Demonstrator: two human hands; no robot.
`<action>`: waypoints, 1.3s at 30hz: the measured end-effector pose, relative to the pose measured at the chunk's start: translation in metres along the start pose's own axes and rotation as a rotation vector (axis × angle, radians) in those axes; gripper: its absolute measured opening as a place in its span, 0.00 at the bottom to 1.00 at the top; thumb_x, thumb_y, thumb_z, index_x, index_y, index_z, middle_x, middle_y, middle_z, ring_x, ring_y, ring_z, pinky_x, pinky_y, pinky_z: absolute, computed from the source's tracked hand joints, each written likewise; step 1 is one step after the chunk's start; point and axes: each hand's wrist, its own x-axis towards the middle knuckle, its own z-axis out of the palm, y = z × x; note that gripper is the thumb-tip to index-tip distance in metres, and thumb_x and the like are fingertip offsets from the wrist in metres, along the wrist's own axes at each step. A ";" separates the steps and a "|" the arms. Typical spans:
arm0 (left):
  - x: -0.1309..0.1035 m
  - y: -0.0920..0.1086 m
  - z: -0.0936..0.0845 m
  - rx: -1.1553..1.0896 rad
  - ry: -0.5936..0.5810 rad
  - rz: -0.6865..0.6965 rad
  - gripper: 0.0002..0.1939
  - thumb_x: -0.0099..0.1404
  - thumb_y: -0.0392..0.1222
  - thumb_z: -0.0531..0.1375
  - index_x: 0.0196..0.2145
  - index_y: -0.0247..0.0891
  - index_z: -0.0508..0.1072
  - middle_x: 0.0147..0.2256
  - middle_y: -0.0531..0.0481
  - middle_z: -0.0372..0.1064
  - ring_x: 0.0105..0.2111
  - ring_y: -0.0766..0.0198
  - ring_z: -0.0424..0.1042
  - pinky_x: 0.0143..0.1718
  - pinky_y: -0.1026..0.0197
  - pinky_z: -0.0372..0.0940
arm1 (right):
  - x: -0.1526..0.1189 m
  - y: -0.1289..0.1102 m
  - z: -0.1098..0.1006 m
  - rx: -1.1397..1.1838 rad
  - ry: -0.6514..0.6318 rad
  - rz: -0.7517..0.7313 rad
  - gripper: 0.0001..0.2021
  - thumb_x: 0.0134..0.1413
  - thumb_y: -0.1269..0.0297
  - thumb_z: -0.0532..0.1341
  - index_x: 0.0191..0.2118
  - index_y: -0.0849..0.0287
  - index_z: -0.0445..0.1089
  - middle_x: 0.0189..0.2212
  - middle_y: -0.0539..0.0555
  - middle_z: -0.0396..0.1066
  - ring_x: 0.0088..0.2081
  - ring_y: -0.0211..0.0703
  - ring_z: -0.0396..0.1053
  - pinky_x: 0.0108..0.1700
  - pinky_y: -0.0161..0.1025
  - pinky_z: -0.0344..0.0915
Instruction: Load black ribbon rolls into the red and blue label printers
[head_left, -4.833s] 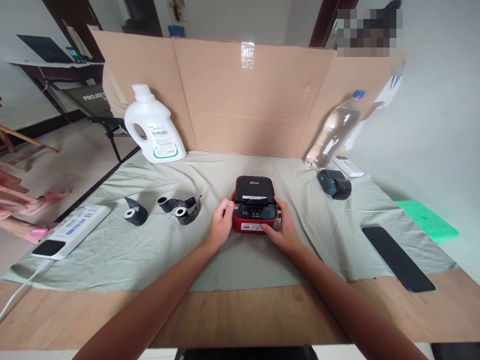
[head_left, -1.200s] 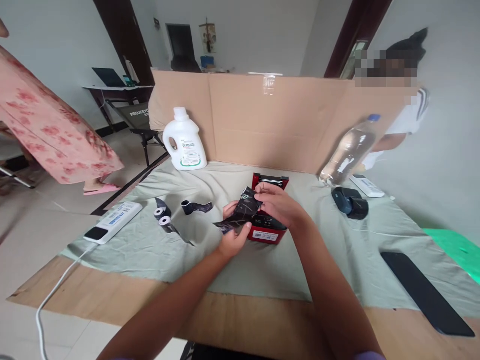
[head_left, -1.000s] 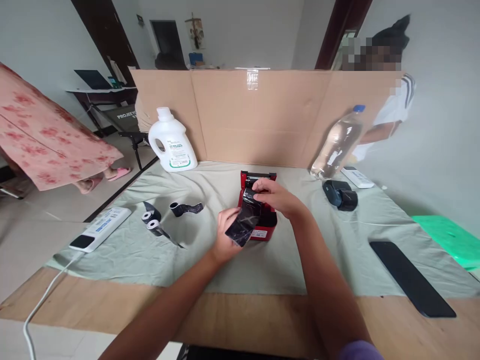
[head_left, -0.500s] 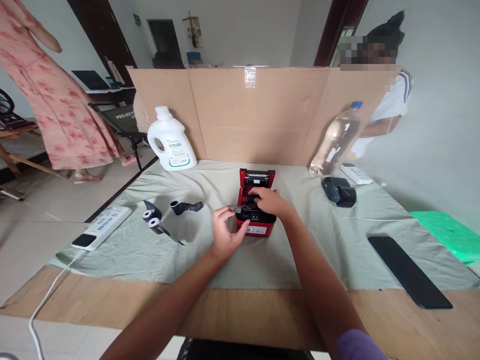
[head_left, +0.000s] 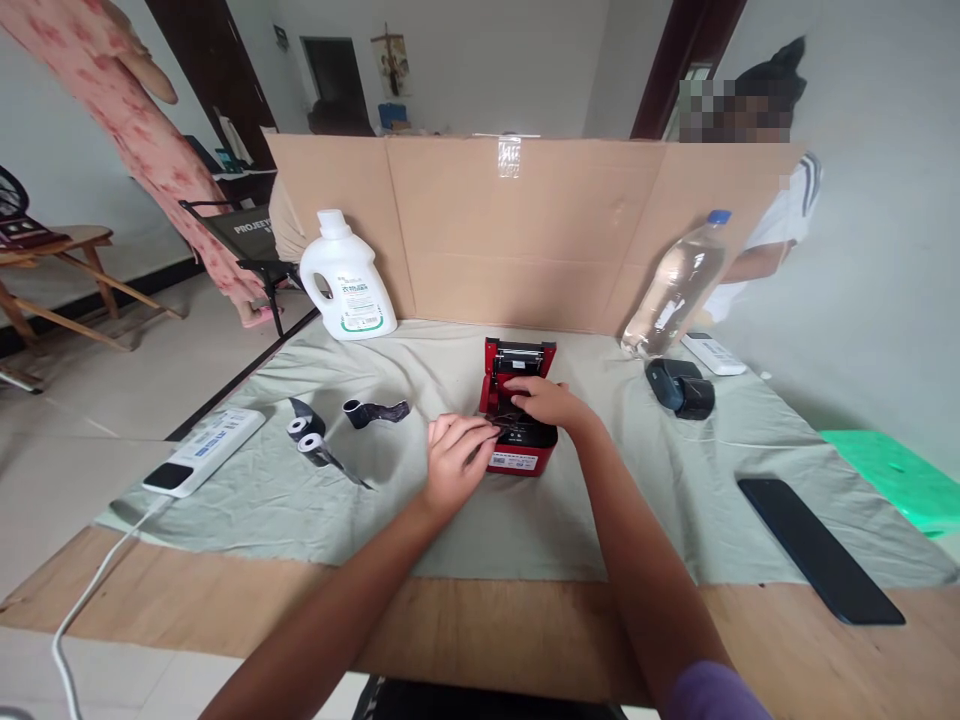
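Observation:
A small red and black printer (head_left: 525,458) stands on the grey-green cloth with its lid raised. At its left front edge, my left hand (head_left: 459,458) has its fingers closed on a thin dark strip that reaches over the opening. My right hand (head_left: 551,402) comes in from the right, its fingertips in or over the open compartment; what they touch inside is hidden. Left of the printer lie a loose dark roll (head_left: 375,413) with its end unrolled and two more dark rolls (head_left: 313,450) with white cores.
A white jug (head_left: 351,285) and a leaning clear bottle (head_left: 679,285) stand before a cardboard screen (head_left: 517,230). A power strip (head_left: 206,452) lies left; a dark device (head_left: 679,388) and black phone (head_left: 817,548) lie right. Two people are beyond the table.
My left hand has turned, its fingers now curled together over the printer's left front corner. My right hand has shifted only slightly. The person at the left has moved right. The view has shifted a little.

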 end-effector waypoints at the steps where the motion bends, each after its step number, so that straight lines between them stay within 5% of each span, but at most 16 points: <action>1: 0.000 0.002 0.000 0.017 -0.007 0.037 0.06 0.68 0.37 0.61 0.40 0.44 0.78 0.38 0.50 0.78 0.40 0.60 0.70 0.45 0.54 0.62 | -0.002 0.004 -0.007 0.060 0.013 -0.026 0.16 0.58 0.63 0.58 0.50 0.51 0.76 0.52 0.54 0.76 0.55 0.60 0.69 0.61 0.59 0.54; 5: -0.001 0.007 0.000 0.058 -0.069 0.185 0.09 0.68 0.35 0.60 0.43 0.45 0.79 0.38 0.50 0.78 0.40 0.60 0.70 0.43 0.55 0.61 | -0.007 0.023 -0.034 0.298 0.095 -0.068 0.13 0.56 0.55 0.59 0.33 0.55 0.78 0.36 0.54 0.80 0.43 0.53 0.74 0.52 0.49 0.65; 10: 0.000 0.011 0.000 0.088 -0.071 0.315 0.11 0.67 0.34 0.61 0.45 0.45 0.77 0.38 0.51 0.78 0.40 0.61 0.71 0.43 0.56 0.60 | 0.002 0.032 -0.034 0.414 0.575 0.018 0.15 0.54 0.53 0.59 0.39 0.59 0.74 0.40 0.58 0.77 0.41 0.48 0.72 0.47 0.47 0.66; 13: 0.001 0.013 -0.001 0.111 -0.072 0.364 0.11 0.67 0.34 0.61 0.46 0.45 0.77 0.37 0.51 0.78 0.39 0.61 0.71 0.43 0.57 0.60 | 0.013 0.028 -0.022 0.558 0.588 -0.053 0.18 0.53 0.52 0.59 0.44 0.58 0.72 0.43 0.57 0.75 0.41 0.45 0.70 0.48 0.45 0.65; 18: 0.000 0.017 -0.003 0.137 -0.083 0.435 0.12 0.67 0.35 0.60 0.46 0.45 0.77 0.37 0.51 0.78 0.40 0.63 0.71 0.45 0.57 0.59 | 0.012 0.024 -0.007 0.706 0.653 -0.042 0.14 0.53 0.52 0.57 0.29 0.57 0.70 0.27 0.51 0.71 0.35 0.44 0.68 0.45 0.44 0.65; 21: 0.001 0.018 -0.006 0.143 -0.087 0.470 0.11 0.66 0.35 0.60 0.45 0.44 0.77 0.36 0.51 0.78 0.39 0.62 0.70 0.45 0.56 0.59 | -0.003 0.032 0.007 0.717 0.658 -0.044 0.11 0.50 0.57 0.58 0.34 0.56 0.73 0.37 0.53 0.74 0.43 0.48 0.69 0.51 0.46 0.65; 24: 0.001 0.018 -0.009 0.134 -0.076 0.507 0.10 0.64 0.34 0.62 0.43 0.42 0.77 0.36 0.52 0.78 0.38 0.62 0.70 0.44 0.56 0.60 | -0.021 0.047 0.030 0.748 0.585 -0.083 0.23 0.47 0.61 0.59 0.52 0.52 0.71 0.56 0.55 0.68 0.56 0.52 0.64 0.57 0.50 0.63; 27: 0.000 0.017 -0.011 0.124 -0.078 0.526 0.11 0.63 0.35 0.63 0.43 0.42 0.77 0.36 0.53 0.78 0.38 0.63 0.70 0.44 0.56 0.61 | -0.031 0.058 0.055 0.901 0.483 -0.093 0.31 0.49 0.60 0.59 0.61 0.48 0.62 0.64 0.53 0.61 0.63 0.52 0.59 0.62 0.52 0.60; 30: -0.001 0.013 -0.011 0.085 -0.089 0.437 0.13 0.64 0.39 0.62 0.47 0.45 0.76 0.40 0.50 0.77 0.39 0.61 0.72 0.44 0.55 0.62 | -0.032 0.058 0.070 1.041 0.467 -0.150 0.30 0.52 0.59 0.56 0.63 0.50 0.60 0.66 0.53 0.60 0.65 0.50 0.59 0.66 0.51 0.56; 35: -0.002 -0.007 -0.009 -0.077 -0.152 0.004 0.23 0.71 0.47 0.52 0.60 0.39 0.66 0.54 0.39 0.71 0.51 0.52 0.69 0.51 0.49 0.63 | -0.028 0.052 0.074 1.023 0.456 -0.137 0.35 0.53 0.57 0.54 0.67 0.54 0.54 0.67 0.55 0.58 0.67 0.49 0.57 0.66 0.49 0.57; 39: -0.003 -0.025 -0.003 -0.143 -0.224 -0.148 0.21 0.73 0.46 0.48 0.59 0.39 0.66 0.53 0.41 0.73 0.46 0.55 0.71 0.50 0.51 0.63 | -0.029 0.049 0.074 0.998 0.455 -0.068 0.37 0.52 0.56 0.52 0.69 0.54 0.49 0.68 0.55 0.57 0.66 0.50 0.59 0.64 0.50 0.61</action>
